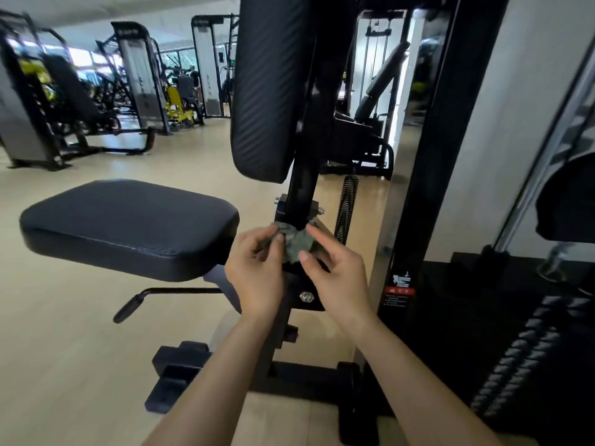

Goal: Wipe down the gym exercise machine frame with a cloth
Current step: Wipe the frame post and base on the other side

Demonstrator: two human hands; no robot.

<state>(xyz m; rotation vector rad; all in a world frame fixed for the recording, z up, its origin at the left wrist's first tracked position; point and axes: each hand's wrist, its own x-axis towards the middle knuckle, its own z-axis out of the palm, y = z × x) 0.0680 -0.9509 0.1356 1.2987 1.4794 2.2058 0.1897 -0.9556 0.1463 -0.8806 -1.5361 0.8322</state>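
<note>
A crumpled green cloth (296,243) is bunched around the base of the black upright post (304,185) of the machine frame, just below a bolted bracket (283,207). My left hand (257,275) pinches the cloth's left side with its fingertips. My right hand (335,272) holds the cloth's right side, thumb and fingers curled on it. Both hands sit between the seat pad (128,226) and the tall black column (415,188).
The back pad (267,85) hangs above the hands. A coil spring (346,207) stands right of the post. A seat adjust lever (154,299) sticks out below the seat. The frame's floor feet (180,371) lie underneath. Other machines (64,101) stand far left on the wooden floor.
</note>
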